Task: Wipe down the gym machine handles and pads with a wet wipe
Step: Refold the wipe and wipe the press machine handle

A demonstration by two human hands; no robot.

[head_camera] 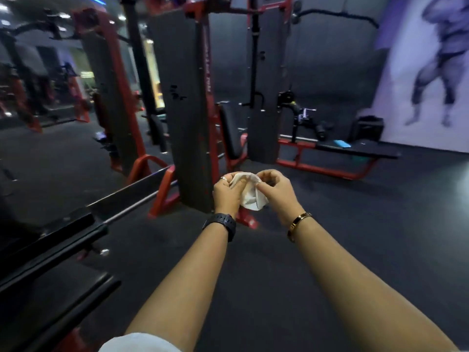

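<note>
wall mural [431, 59] at right | black box [368, 128] below it | blue object [341, 143] nearby | dark floor [253, 262]

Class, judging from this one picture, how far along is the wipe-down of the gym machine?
Done: a white wipe is out. In hand: left hand and right hand both pinch it in mid-air, touching no machine. Left: seemingly everything, such as the black back pad, the hanging handle and the flat bench ahead; no surface shows whether it was wiped.

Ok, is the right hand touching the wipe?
Touching. The head view shows the right hand pinching the edge of the white wipe, while the left hand holds its other side.
</note>
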